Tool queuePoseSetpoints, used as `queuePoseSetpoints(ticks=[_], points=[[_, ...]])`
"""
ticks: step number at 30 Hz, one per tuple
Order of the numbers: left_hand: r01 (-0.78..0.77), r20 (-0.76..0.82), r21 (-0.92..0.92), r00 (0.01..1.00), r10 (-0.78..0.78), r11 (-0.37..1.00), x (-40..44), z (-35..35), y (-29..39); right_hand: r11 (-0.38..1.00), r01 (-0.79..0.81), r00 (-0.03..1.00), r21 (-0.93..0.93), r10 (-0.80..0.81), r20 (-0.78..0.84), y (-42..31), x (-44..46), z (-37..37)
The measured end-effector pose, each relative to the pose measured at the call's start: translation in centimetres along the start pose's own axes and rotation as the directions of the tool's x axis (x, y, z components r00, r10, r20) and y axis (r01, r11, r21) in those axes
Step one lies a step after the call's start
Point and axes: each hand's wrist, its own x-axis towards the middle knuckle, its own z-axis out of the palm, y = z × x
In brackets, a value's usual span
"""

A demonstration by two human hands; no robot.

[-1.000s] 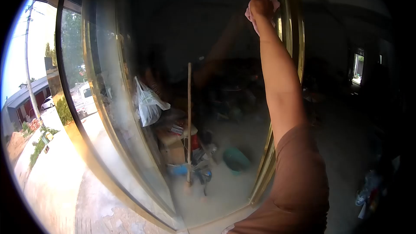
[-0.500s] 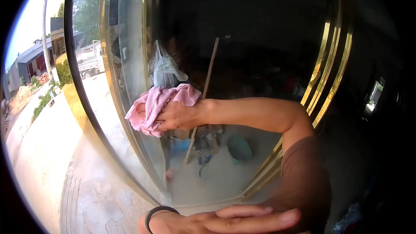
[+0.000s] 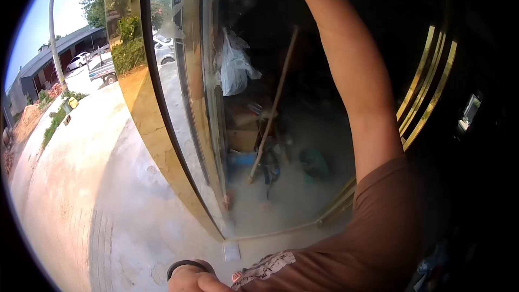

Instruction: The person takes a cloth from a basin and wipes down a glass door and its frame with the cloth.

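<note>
1. One bare right arm (image 3: 351,70) is raised across the front of a glass pane (image 3: 308,124); the right hand is cut off by the top edge.
2. Right fingers are out of view; whether anything is gripped cannot be told.
3. Left hand (image 3: 192,281) is only partly shown at the bottom edge, near the brown shirt (image 3: 373,232). A dark band (image 3: 186,263) is worn at the wrist. Finger spread is cropped, cannot be told.
4. Glass pane is placed ahead of the body, with gold strips (image 3: 414,73) seen toward the right.
5. Behind the glass: a white plastic bag (image 3: 234,70) is seen at upper left; a wooden stick (image 3: 274,103) is tilted to its right.
6. Below the bag, a cardboard box (image 3: 243,139) is seen; a green basin (image 3: 313,163) is set on the floor, farther right.
7. Outdoors, far left: a truck (image 3: 101,71) and a white car (image 3: 78,61) are shown beyond sunlit pavement (image 3: 70,167).
</note>
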Motion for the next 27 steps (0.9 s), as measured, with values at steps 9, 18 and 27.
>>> queuePoseSetpoints(ticks=[9,18,27], points=[[0.386,0.026,-0.066,0.922,-0.385,0.92,-2.7,-6.6,5.2,0.638,-0.557,0.305,0.532,-0.439,0.845,-22.0,-30.1,-15.0],[0.167,-0.226,0.968,0.908,-0.353,-0.188,0.7,-9.7,-4.0,0.965,-0.095,0.986,-0.244,0.125,0.108,-1.2,-9.1,-8.2],[-0.096,-0.116,0.929,0.842,-0.527,-0.357,-6.7,-17.0,-11.0,0.595,-0.721,0.345,0.356,-0.138,0.928,-23.2,-35.3,-17.8]])
